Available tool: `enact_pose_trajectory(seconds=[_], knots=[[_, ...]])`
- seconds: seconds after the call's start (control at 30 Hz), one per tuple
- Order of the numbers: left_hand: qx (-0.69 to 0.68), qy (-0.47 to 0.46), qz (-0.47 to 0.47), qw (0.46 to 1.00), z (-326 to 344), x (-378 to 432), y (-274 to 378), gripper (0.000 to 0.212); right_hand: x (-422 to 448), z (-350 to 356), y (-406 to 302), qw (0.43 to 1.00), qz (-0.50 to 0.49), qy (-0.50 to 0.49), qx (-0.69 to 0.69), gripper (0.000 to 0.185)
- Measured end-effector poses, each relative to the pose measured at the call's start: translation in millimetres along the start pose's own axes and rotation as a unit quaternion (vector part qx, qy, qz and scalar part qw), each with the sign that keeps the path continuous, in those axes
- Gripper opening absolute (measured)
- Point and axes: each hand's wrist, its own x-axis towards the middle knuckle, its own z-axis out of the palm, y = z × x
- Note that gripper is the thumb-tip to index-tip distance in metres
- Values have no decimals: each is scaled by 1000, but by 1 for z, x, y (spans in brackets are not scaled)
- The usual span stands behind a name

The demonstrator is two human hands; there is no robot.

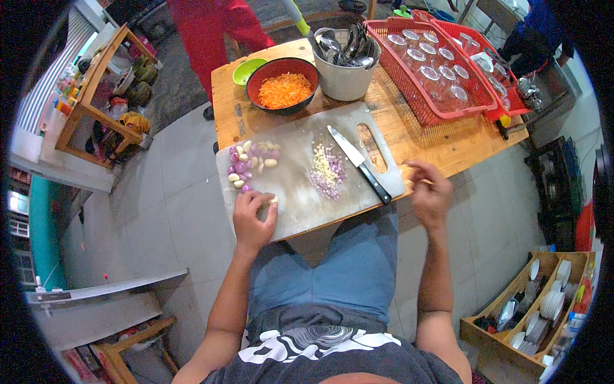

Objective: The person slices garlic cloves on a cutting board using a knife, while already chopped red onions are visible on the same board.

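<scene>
My left hand (254, 218) rests at the near left edge of the white plastic cutting board (297, 211), with a garlic clove (274, 199) at its fingertips. Beyond it lie whole peeled shallots (240, 167) and garlic cloves (270, 162). Minced garlic and shallot (328, 172) form a pile mid-board. To the right, a kitchen knife (352, 153) with a black handle lies flat, its tip pointing away from me. My right hand (430, 194), blurred, is just off the board's right side, fingers bent and holding nothing visible.
On the wooden table (446, 149) stand a bowl of shredded carrot (285, 91), a small green bowl (247, 71), a grey bucket of spoons (345, 74) and a red basket (422, 113) of upturned glasses. A person in red trousers (204, 43) stands beyond. A wooden dish rack (508, 350) is at lower right.
</scene>
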Motion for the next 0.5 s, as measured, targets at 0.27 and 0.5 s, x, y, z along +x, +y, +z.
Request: enact_pose_trajectory(seconds=[0.27,0.5], knots=[[-13,-7,-10,1000,-1,0,1,16,-1,-179,39,916,-275,291,-34,10],[-39,-6,-8,999,1,1,3,16,-20,-192,-22,921,-154,334,-127,12]])
